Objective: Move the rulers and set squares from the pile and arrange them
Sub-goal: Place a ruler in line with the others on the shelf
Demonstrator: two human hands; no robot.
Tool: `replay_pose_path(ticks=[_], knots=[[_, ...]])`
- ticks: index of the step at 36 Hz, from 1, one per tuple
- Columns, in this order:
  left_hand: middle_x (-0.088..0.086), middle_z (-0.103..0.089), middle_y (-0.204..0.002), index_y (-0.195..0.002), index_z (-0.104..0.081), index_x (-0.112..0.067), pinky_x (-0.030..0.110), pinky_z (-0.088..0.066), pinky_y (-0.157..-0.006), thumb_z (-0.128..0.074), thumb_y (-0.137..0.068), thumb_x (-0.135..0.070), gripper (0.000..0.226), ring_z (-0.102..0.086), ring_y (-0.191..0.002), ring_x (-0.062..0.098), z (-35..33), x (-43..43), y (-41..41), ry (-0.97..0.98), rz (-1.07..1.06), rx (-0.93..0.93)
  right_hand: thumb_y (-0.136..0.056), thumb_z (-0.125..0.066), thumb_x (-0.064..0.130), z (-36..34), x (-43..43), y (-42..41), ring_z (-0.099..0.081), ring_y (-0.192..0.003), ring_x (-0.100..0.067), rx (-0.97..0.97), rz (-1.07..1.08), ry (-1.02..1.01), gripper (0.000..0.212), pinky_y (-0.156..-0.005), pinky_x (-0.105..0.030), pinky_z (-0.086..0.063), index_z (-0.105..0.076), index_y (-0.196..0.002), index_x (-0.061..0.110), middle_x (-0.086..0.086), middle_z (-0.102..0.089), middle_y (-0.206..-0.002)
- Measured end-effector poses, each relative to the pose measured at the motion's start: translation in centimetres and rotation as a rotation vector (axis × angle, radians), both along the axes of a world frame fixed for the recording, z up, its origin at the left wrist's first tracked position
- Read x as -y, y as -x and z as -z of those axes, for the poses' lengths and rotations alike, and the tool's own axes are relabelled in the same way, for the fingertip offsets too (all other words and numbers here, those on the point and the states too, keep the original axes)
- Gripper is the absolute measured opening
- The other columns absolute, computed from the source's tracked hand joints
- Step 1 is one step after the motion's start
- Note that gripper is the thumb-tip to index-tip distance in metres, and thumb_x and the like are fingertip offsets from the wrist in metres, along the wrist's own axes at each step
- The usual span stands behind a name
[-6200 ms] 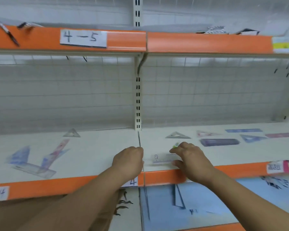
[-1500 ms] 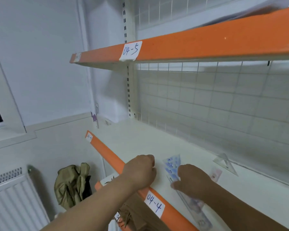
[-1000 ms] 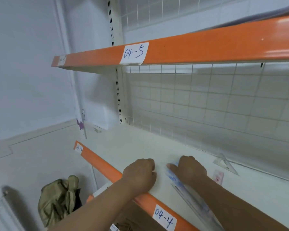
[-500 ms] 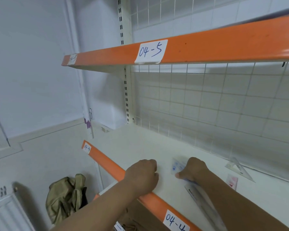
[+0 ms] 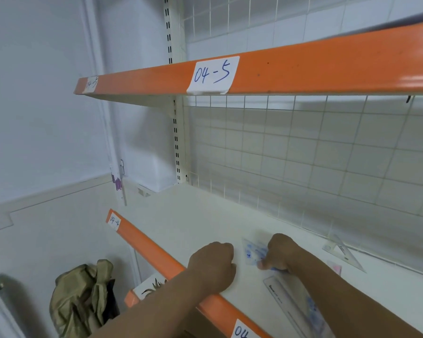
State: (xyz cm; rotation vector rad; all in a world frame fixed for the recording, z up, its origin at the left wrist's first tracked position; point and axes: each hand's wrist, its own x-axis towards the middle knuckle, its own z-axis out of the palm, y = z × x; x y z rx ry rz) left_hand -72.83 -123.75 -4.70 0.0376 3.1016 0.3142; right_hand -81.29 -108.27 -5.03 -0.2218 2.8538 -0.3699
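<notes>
Fingers [image 5: 263, 265] of right hand [image 5: 282, 252] pinching blue set square [image 5: 251, 252], left hand [image 5: 213, 262] fisted

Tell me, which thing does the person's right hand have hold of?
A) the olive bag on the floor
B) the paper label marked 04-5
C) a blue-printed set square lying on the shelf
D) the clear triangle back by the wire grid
C: the right hand has its thumb and curled fingers on the blue-printed set square lying flat on the shelf, while the clear triangle by the grid lies apart, untouched.
</notes>
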Motion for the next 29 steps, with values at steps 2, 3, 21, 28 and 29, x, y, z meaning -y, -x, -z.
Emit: replay_pose_path(ticks=[2,3,21,28,29], knots=[[0.006,-0.054,-0.12,-0.121,-0.051,-0.012,0.032,-0.044,-0.091,-0.04,-0.098,-0.03,0.031,-0.052,-0.111,0.022,0.1,-0.1,0.2,0.001,0.008,-0.001,-0.079,-0.071,0.033,0.1,0.1,-0.1,-0.045,-0.064,-0.009,-0.013,-0.024,-0.027,0.04,-0.049,-0.017,-0.03,-0.04,-0.066,0.013,0.004,-0.038,-0.069],[0.006,-0.054,-0.12,-0.121,-0.051,-0.012,0.032,-0.044,-0.091,-0.04,-0.098,-0.031,0.031,-0.052,-0.111,0.022,0.1,-0.2,0.3,0.001,0.012,0.0,-0.079,-0.071,0.033,0.1,0.2,-0.1,-0.049,-0.07,-0.011,-0.017,-0.033,-0.04,0.037,-0.051,-0.018,-0.031,-0.042,-0.069,0.011,0.003,-0.039,-0.071],[0.005,-0.054,-0.124,-0.124,-0.048,-0.012,0.031,-0.042,-0.091,-0.04,-0.099,-0.031,0.032,-0.051,-0.114,0.021,0.1,0.4,-0.4,-0.056,-0.035,0.005,-0.083,-0.067,0.018,-0.8,-0.3,-1.2,-0.045,-0.049,-0.009,0.094,0.059,0.12,0.027,-0.046,-0.015,-0.038,-0.047,-0.065,0.012,-0.001,-0.048,-0.063],[0.007,-0.061,-0.097,-0.088,-0.057,-0.02,0.028,-0.049,-0.073,-0.058,-0.094,-0.034,0.015,-0.061,-0.084,0.021,-1.1,-0.1,-0.1,-0.843,-0.224,-0.012,-0.086,-0.062,-0.004,-1.2,-0.5,-3.7,-0.06,-0.049,-0.015,0.5,0.214,1.277,0.011,-0.062,-0.029,-0.053,-0.059,-0.08,0.004,-0.012,-0.066,-0.066],[0.004,-0.062,-0.09,-0.087,-0.058,-0.018,0.025,-0.048,-0.065,-0.059,-0.094,-0.03,0.013,-0.06,-0.074,0.017,-1.5,-0.3,-0.2,-1.016,-0.233,-0.006,-0.086,-0.063,-0.002,-1.4,-0.2,-4.1,-0.062,-0.053,-0.015,0.511,0.181,1.284,0.008,-0.061,-0.028,-0.054,-0.062,-0.082,0.004,-0.012,-0.068,-0.071]])
